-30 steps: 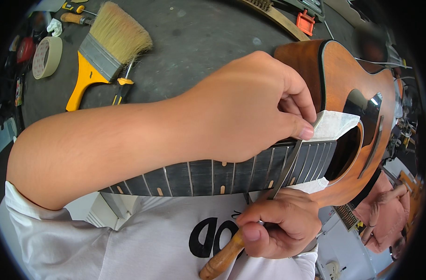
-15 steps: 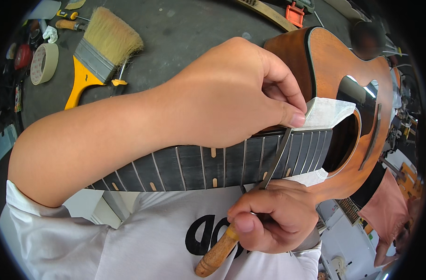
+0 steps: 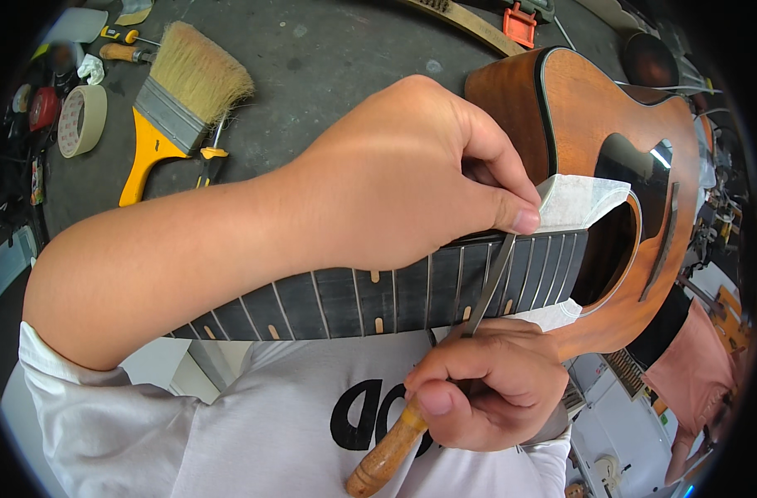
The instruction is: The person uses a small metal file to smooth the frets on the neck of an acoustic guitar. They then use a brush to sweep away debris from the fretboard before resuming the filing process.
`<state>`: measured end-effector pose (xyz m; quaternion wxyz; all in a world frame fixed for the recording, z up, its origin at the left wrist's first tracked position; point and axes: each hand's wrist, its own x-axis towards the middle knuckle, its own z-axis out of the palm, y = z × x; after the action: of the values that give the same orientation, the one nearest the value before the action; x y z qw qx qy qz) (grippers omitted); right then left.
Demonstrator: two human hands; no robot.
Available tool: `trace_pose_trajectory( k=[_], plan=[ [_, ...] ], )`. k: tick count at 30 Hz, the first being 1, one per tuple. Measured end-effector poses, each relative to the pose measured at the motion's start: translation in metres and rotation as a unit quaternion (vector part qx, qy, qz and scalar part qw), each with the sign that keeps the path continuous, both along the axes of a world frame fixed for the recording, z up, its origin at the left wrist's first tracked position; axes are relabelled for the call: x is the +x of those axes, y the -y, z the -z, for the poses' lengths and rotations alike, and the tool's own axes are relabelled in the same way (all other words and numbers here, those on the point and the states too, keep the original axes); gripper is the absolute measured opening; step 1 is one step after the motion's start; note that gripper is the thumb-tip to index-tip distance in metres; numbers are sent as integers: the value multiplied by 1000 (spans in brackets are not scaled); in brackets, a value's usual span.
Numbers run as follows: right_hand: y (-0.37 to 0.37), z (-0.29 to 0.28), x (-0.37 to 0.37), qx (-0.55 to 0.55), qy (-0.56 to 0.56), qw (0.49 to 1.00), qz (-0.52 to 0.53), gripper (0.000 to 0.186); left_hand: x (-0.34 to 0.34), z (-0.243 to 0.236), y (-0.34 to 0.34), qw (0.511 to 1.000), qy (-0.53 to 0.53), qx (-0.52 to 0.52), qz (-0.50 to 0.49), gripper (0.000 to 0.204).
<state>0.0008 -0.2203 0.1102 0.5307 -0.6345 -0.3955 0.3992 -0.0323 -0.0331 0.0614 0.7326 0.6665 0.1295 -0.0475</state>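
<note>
An acoustic guitar (image 3: 511,95) with a brown wooden body lies across in front of me, its dark fretboard (image 3: 403,290) running to the left. Over the metal frets near the sound hole rests a slim metal file (image 3: 491,286), set crosswise. My right hand (image 3: 495,386) is closed around it, the wooden handle (image 3: 387,452) sticking out toward my shirt. At the blade's far end, my left hand (image 3: 428,166) pinches with thumb and finger; the very tip is hidden there. White masking paper (image 3: 582,203) covers the top beside the fretboard, with another piece (image 3: 549,315) on the near side.
On the dark bench lie a wide yellow-handled brush (image 3: 158,124), a roll of tape (image 3: 83,121) and screwdrivers (image 3: 125,53). A curved wooden-backed wire brush (image 3: 466,21) and an orange plastic piece (image 3: 520,26) sit behind the guitar. Another person (image 3: 690,357) is at the right.
My left hand and the blade's far end have come slightly nearer to me. The fretboard appears shifted a little to the left. Both grips stay the same.
</note>
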Motion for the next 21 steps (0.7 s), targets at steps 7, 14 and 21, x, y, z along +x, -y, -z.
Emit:
trace_pose_trajectory(
  k=[7, 14, 21],
  plan=[
    [-1, 1, 0, 17, -8, 1000, 13, 11, -1, 0, 1, 985, 129, 115, -11, 14],
    [-1, 0, 3, 4, -1, 1000, -11, 11, -2, -4, -2, 998, 42, 52, 4, 13],
    [-1, 0, 1, 4, -7, 1000, 0, 11, -1, -9, -4, 999, 13, 49, 10, 14]
  ],
)
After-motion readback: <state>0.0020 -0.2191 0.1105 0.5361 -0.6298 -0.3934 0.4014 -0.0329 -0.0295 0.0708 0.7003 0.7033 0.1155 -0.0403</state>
